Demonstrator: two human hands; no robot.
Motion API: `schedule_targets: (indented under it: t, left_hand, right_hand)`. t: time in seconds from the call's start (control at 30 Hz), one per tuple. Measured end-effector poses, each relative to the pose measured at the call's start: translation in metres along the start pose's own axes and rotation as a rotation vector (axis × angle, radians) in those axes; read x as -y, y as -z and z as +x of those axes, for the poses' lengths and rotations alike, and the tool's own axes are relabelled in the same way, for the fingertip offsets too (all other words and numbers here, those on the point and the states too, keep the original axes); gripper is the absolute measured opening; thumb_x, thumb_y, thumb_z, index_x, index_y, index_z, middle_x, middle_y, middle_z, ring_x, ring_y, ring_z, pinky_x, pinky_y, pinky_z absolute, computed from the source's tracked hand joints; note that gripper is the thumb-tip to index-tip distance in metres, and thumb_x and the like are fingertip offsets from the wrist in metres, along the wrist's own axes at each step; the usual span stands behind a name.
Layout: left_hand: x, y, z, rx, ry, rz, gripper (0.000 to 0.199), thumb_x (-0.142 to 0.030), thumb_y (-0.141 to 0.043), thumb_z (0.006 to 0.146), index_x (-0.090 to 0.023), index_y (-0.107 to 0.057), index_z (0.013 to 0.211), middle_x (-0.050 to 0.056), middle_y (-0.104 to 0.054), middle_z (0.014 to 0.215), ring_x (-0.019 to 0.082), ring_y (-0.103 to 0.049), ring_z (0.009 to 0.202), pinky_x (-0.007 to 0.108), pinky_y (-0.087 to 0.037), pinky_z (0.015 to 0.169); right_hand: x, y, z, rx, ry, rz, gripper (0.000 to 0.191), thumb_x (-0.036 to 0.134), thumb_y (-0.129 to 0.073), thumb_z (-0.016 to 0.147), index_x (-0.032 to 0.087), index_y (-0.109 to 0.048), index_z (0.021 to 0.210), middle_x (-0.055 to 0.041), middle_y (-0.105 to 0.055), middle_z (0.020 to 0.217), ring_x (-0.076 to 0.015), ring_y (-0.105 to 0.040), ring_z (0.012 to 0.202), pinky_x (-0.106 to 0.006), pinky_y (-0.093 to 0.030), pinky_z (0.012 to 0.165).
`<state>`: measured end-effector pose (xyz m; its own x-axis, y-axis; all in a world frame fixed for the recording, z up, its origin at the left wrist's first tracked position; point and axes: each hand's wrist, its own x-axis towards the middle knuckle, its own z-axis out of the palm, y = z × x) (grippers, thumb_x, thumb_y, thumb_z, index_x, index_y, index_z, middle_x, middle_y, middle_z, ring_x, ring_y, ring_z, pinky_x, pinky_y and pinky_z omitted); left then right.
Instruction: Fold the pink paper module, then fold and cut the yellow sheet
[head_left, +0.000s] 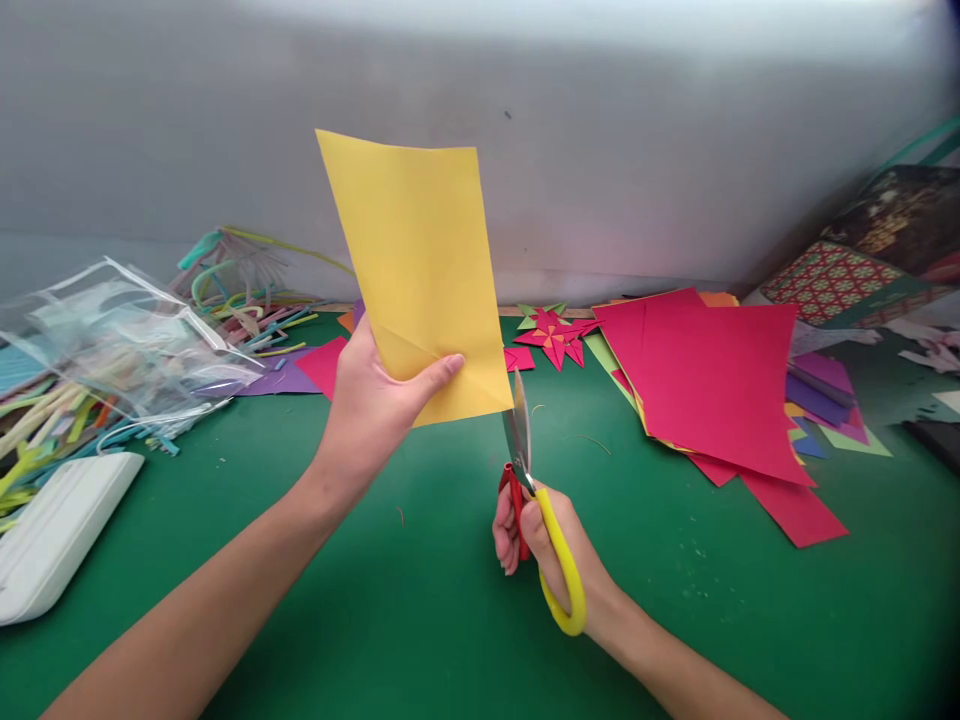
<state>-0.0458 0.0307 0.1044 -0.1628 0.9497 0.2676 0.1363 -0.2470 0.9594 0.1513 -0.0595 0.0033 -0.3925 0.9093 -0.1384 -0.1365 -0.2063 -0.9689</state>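
A sheet of yellow paper (424,250) is held up above the table by my left hand (375,400), its thumb pressed on the front near the lower edge. A crease runs across the lower part of the sheet. My right hand (562,550) grips scissors (561,570) with one yellow and one red handle. Their blades point upward, close to the sheet's lower right corner; whether they touch the paper I cannot tell. Part of my left hand's fingers is hidden behind the sheet.
Red paper sheets (712,390) lie stacked at the right, with folded red stars (555,335) near the wall. At the left are a clear plastic bag (142,320), colourful strips (45,430) and a white device (67,530). A patterned box (832,275) stands at the far right.
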Motion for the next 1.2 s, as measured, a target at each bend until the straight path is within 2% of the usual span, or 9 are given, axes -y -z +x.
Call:
schedule_targets:
  t: [0.3, 0.5, 0.7, 0.9, 1.03, 1.2]
  left_hand:
    - [-0.003, 0.002, -0.001, -0.024, -0.005, 0.024, 0.060, -0.037, -0.088, 0.076, -0.032, -0.063, 0.130, 0.002, -0.071, 0.136, 0.033, -0.067, 0.129, 0.045, -0.061, 0.102]
    - [-0.002, 0.004, -0.002, 0.005, -0.008, 0.062, 0.064, -0.040, -0.088, 0.077, -0.033, -0.060, 0.134, 0.002, -0.068, 0.140, 0.033, -0.064, 0.131, 0.048, -0.059, 0.107]
    - [-0.003, 0.004, -0.001, -0.033, -0.030, 0.087, 0.063, -0.040, -0.089, 0.076, -0.032, -0.061, 0.132, 0.002, -0.069, 0.140, 0.033, -0.065, 0.130, 0.046, -0.059, 0.106]
    - [0.005, 0.004, 0.000, -0.036, -0.100, 0.127, 0.061, -0.035, -0.088, 0.079, -0.032, -0.061, 0.133, 0.001, -0.070, 0.137, 0.031, -0.069, 0.125, 0.044, -0.062, 0.102]
    - [0.011, 0.003, 0.000, -0.061, -0.210, 0.168, 0.059, -0.027, -0.086, 0.082, -0.026, -0.059, 0.135, 0.004, -0.072, 0.132, 0.027, -0.073, 0.116, 0.044, -0.066, 0.096]
    - [0.013, 0.002, 0.001, -0.059, -0.249, 0.154, 0.058, -0.021, -0.086, 0.082, -0.023, -0.060, 0.134, 0.005, -0.073, 0.131, 0.024, -0.074, 0.114, 0.040, -0.067, 0.095]
  right_hand:
    - [0.003, 0.003, -0.001, -0.021, -0.001, -0.026, 0.056, 0.075, -0.052, 0.096, 0.020, -0.055, 0.087, 0.0010, -0.058, 0.060, -0.0124, -0.051, 0.049, -0.024, -0.045, 0.048]
    - [0.002, 0.005, -0.002, -0.035, 0.003, -0.042, 0.052, 0.071, -0.054, 0.098, 0.021, -0.054, 0.087, 0.0027, -0.056, 0.058, -0.0111, -0.050, 0.047, -0.023, -0.044, 0.047]
    - [0.002, 0.005, -0.002, -0.033, -0.009, -0.075, 0.051, 0.070, -0.053, 0.098, 0.020, -0.054, 0.087, 0.0029, -0.056, 0.057, -0.0110, -0.050, 0.046, -0.023, -0.044, 0.046]
    - [0.000, 0.006, -0.001, -0.041, -0.002, -0.085, 0.051, 0.070, -0.054, 0.098, 0.020, -0.053, 0.086, 0.0032, -0.055, 0.056, -0.0107, -0.049, 0.046, -0.022, -0.043, 0.045]
    - [-0.002, 0.007, -0.001, -0.050, -0.010, -0.086, 0.050, 0.068, -0.055, 0.098, 0.020, -0.054, 0.086, 0.0032, -0.055, 0.056, -0.0105, -0.050, 0.046, -0.021, -0.043, 0.043]
    - [-0.001, 0.007, -0.001, -0.062, 0.001, -0.086, 0.049, 0.068, -0.056, 0.099, 0.020, -0.054, 0.086, 0.0039, -0.055, 0.056, -0.0096, -0.049, 0.045, -0.021, -0.043, 0.044]
